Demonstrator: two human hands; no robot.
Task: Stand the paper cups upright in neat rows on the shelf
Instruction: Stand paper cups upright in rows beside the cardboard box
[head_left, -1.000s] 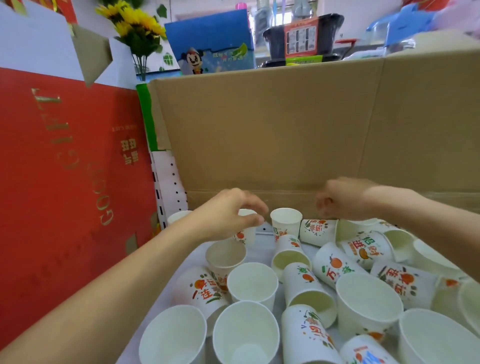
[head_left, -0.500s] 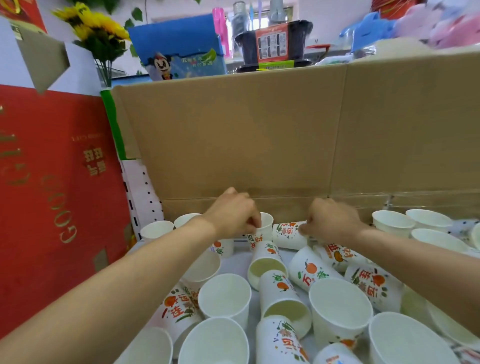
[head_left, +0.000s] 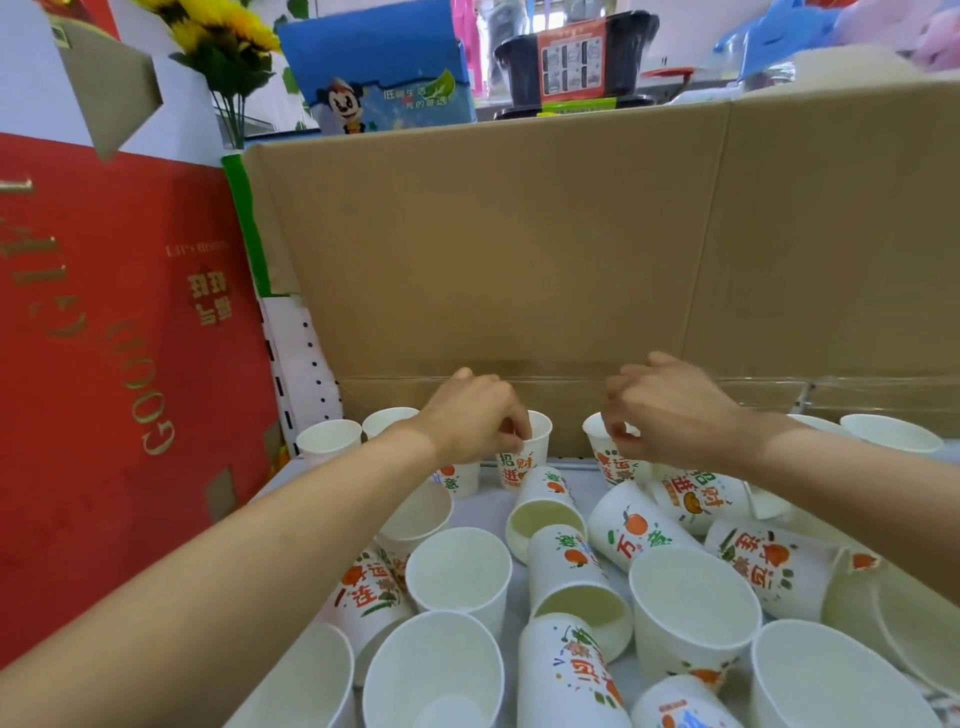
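Observation:
Several white paper cups with orange and green print cover the pale shelf (head_left: 488, 499). My left hand (head_left: 472, 418) pinches the rim of an upright cup (head_left: 524, 457) in the back row. My right hand (head_left: 660, 415) pinches the rim of another upright cup (head_left: 610, 462) a little to the right. Upright cups (head_left: 328, 439) stand at the back left and others (head_left: 891, 439) at the back right. Several cups lie on their sides in the middle, such as one (head_left: 545, 512) just in front of my hands.
A brown cardboard wall (head_left: 519, 249) closes the back of the shelf. A red box (head_left: 104, 338) stands along the left side. Upright cups (head_left: 460, 574) crowd the near part of the shelf.
The right hand has set a cup that lay on its side upright at the back. The left hand stays on its cup's rim. The view has shifted right and closer.

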